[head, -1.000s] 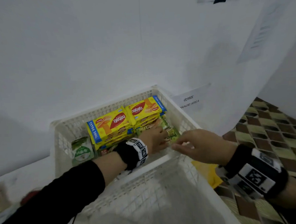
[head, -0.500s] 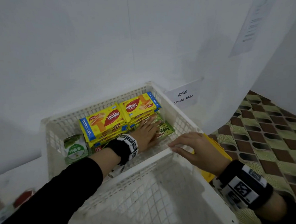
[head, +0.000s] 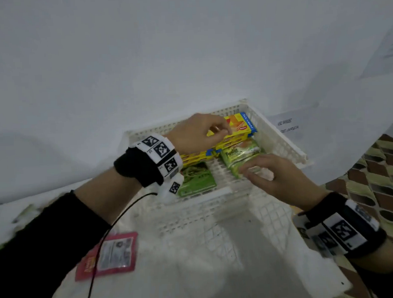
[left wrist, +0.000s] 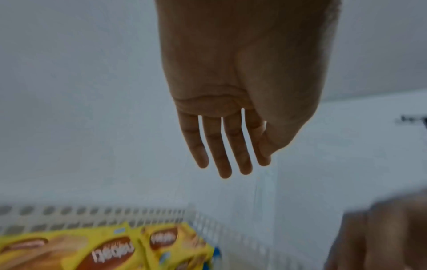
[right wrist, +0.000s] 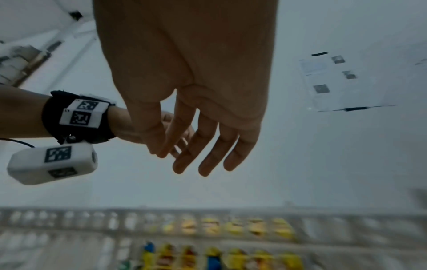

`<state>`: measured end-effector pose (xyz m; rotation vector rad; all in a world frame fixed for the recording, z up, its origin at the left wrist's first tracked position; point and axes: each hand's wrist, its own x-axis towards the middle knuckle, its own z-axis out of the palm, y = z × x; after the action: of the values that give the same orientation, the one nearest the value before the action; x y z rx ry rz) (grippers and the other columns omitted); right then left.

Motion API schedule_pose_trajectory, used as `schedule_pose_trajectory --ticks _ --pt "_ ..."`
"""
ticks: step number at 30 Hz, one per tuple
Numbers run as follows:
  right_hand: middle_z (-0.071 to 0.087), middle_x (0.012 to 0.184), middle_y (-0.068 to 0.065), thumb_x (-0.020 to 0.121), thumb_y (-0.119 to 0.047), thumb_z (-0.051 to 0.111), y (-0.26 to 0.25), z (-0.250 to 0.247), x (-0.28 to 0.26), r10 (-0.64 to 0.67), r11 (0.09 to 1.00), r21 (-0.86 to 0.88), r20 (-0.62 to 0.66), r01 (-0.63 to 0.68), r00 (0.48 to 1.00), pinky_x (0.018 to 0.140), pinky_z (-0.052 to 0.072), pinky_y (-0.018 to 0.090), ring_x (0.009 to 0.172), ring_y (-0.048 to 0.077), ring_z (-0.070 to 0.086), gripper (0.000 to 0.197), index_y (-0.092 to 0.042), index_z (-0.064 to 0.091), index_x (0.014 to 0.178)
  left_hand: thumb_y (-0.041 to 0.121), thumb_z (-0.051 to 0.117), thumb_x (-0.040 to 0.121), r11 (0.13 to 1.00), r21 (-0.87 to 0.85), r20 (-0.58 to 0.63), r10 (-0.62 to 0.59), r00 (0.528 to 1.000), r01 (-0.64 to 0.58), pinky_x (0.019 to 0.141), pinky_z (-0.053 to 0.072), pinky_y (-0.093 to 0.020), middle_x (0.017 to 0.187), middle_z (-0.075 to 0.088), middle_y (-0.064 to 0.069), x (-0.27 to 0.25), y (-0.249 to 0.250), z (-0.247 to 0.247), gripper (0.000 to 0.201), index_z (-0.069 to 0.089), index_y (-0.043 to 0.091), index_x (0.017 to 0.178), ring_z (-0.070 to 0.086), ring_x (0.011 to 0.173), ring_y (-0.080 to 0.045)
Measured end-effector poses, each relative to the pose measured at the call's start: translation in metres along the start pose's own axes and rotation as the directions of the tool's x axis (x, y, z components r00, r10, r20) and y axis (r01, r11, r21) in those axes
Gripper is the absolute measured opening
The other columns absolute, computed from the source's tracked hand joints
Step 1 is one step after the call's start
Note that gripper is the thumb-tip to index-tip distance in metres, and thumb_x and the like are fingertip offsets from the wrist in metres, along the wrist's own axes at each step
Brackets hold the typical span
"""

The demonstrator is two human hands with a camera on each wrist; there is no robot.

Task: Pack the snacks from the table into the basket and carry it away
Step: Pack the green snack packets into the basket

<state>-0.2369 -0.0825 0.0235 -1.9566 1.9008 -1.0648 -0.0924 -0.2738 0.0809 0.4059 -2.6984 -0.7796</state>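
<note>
Basket point(head: 279, 140): white plastic, perforated walls, against the wall in a corner; a second white crate point(head: 218, 238) sits just in front of it, nearer the camera

Contents seen from the head view:
- yellow wafer boxes point(head: 237, 126), stacked along the far wall, at least two side by side in the left wrist view
- green packet point(head: 239, 157), lying just in front of the boxes, right side
- dark green pack point(head: 197, 178), flat on the basket floor, left side

Left hand point(head: 199, 132): above the yellow boxes, inside the basket's outline. Fingers look loosely bent from above; the left wrist view shows them hanging nearly straight and slightly spread, nothing in them. No contact with the boxes visible

Right hand point(head: 276, 178): over the near right part of the basket, fingertips at the near end of the green packet. Right wrist view shows the fingers relaxed and apart, holding nothing. Whether the tips touch the packet: cannot tell, frame blurred

Outside the basket: a red packet point(head: 107, 253) lies on the white surface at lower left, under the left forearm. Blurred; it looks like a snack, not certain

Progress (judgement): packing mostly done, several items in and settled. Left: possibly the red packet, then grip the basket and carry it off. Neither hand is on the rim, so the carry has not begun
</note>
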Motion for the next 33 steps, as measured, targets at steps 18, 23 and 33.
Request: schedule_pose_trajectory --ticks 18,23,33 --pt "0.068 0.094 -0.009 0.089 -0.017 0.065 -0.235 0.278 -0.004 -0.23 0.959 0.263 0.503 0.107 0.833 0.076 0.048 0.017 0.084 0.0 0.06 0.015 -0.019 0.072 0.102 0.023 0.057 0.093 0.787 0.134 -0.091 -0.595 0.798 0.602 0.07 0.047 -0.016 0.102 0.067 0.006 -0.431 -0.051 -0.085 0.017 0.066 0.019 0.106 0.064 0.087 -0.009" --pt "0.059 0.111 -0.006 0.087 -0.04 0.064 -0.269 0.341 -0.041 -0.172 0.985 0.106 0.703 0.138 0.69 0.085 0.043 0.025 0.098 0.007 0.054 0.028 -0.027 0.066 0.111 0.026 0.056 0.092 0.68 0.307 0.036 -0.707 0.706 0.666 0.08 0.044 -0.025 0.109 0.06 0.0 -0.518 -0.075 -0.045 0.021 0.065 0.021 0.111 0.057 0.095 -0.014" --pt "0.044 0.121 -0.001 0.079 -0.033 0.07 -0.277 0.371 -0.078 -0.057 0.986 -0.067 0.73 0.154 0.681 0.093 0.042 0.033 0.11 0.019 0.043 0.047 -0.029 0.049 0.121 0.039 0.071 0.077 0.639 0.354 -0.009 -0.728 0.686 0.683 0.09 0.046 -0.038 0.124 0.047 0.004 -0.561 -0.094 -0.009 0.05 0.043 0.03 0.118 0.05 0.108 -0.019"
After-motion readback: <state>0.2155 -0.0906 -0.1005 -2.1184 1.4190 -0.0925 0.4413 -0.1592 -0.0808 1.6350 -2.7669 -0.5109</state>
